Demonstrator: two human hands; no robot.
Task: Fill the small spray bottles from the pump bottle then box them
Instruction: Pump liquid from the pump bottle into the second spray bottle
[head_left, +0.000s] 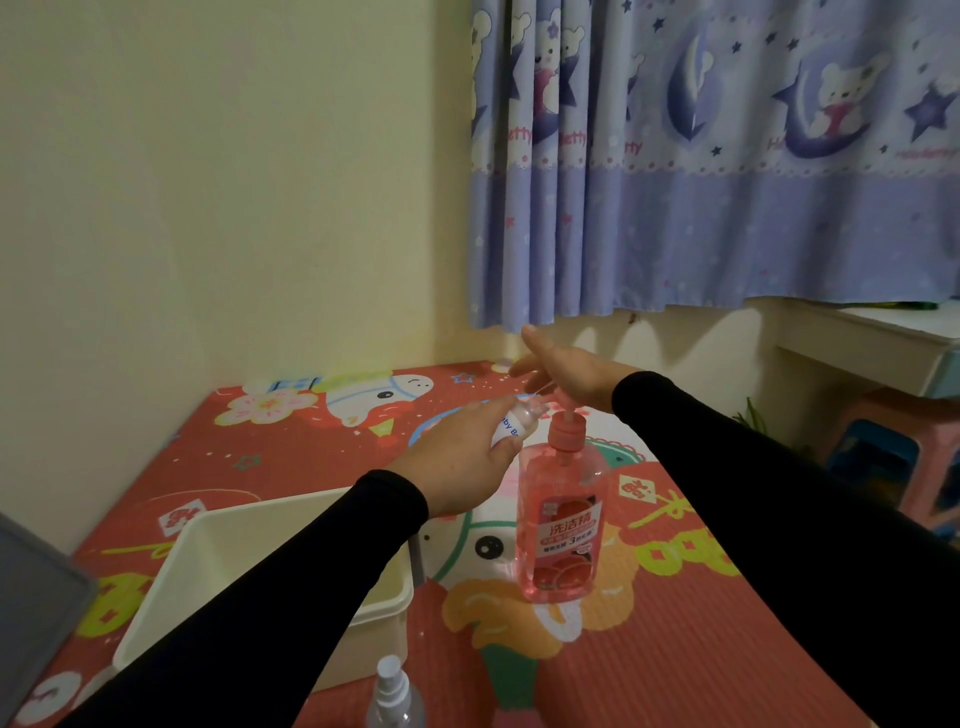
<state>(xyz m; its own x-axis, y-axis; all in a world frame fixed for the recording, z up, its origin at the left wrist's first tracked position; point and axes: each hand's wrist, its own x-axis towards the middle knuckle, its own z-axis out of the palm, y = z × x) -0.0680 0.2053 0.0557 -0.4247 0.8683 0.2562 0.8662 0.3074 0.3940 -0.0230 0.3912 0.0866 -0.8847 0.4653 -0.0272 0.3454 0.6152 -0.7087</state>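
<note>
1. Standing upright near the middle of the red cartoon-print foam mat (675, 649), the pink clear-plastic pump bottle (563, 525) stays put so its pump head can be pushed from above.
2. Just left of its nozzle, a small clear spray bottle with a white label (514, 422) is tilted, mouth toward the spout, apparently to catch the liquid.
3. The left hand (457, 462) is wrapped around that small bottle, steadying it.
4. The right hand (566, 371), flat with fingers spread, rests palm-down on the pump top, grasping nothing.
5. A cream plastic box (208, 551) waits on the near left for boxing.
6. Another clear spray bottle with its white sprayer on (393, 693) stands at the near edge; I cannot tell if it is full.
</note>
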